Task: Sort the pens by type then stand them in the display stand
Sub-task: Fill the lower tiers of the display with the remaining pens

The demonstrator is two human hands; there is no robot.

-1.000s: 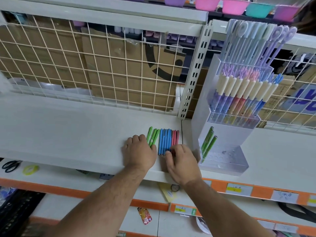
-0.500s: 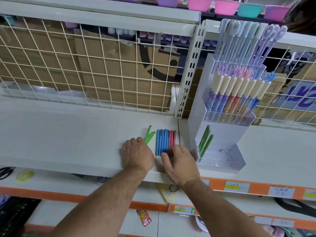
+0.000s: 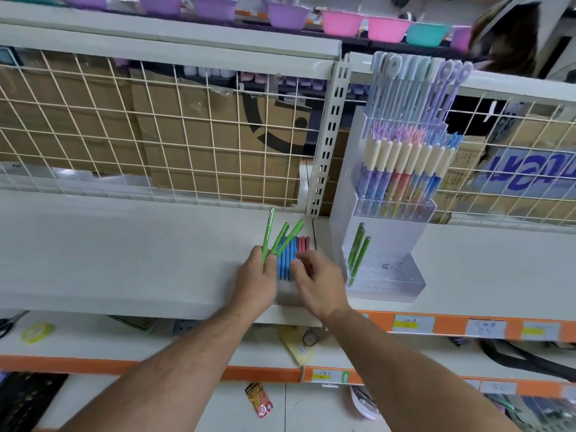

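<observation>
My left hand (image 3: 256, 275) grips three green pens (image 3: 279, 238), fanned out and lifted off the white shelf (image 3: 124, 254). Just right of them, several blue pens (image 3: 286, 257) and a few pink pens (image 3: 304, 243) lie side by side on the shelf. My right hand (image 3: 318, 277) hovers over the pink pens with fingers curled and apart, hiding their lower ends. The clear tiered display stand (image 3: 386, 275) stands to the right. Three green pens (image 3: 358, 251) stand in its lowest tier, and pastel pens (image 3: 402, 169) fill the upper tiers.
A wire grid (image 3: 156, 135) with cardboard boxes behind it backs the shelf. A slotted metal upright (image 3: 327, 141) rises between shelf sections. Coloured bowls (image 3: 343, 21) line the top shelf. Orange price strips (image 3: 436, 325) edge the shelf below.
My left hand has picked the three green pens up off the shelf and raised them, fanned out. My right hand stays over the pink pens.
</observation>
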